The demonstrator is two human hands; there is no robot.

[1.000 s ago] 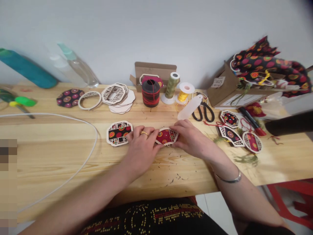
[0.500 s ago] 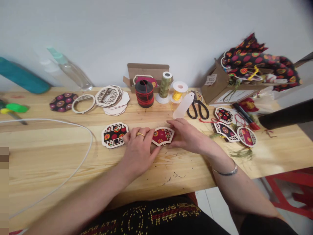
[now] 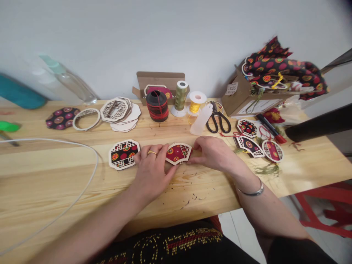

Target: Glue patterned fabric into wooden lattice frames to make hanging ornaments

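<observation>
A fan-shaped pendant with a pale wooden frame and red patterned fabric lies on the table between my hands. My left hand, a ring on one finger, grips its left end, with the thumb along the lower edge. At the pendant's right tip, my right hand has its thumb and curled fingers closed around the edge; the exact contact is partly hidden. Just left of my left hand is an octagonal framed piece with black floral fabric, close to the fingertips.
Behind stand a black-and-red thread spool, a green thread cone, a yellow spool and scissors. Finished pendants lie right, below a cardboard box. Wooden frames sit back left; a white cable curves across the left.
The view has shifted slightly, so things sit further left in the picture. My right hand's fingers have drawn back from the pendant's upper edge to its right tip. The left hand keeps its grip.
</observation>
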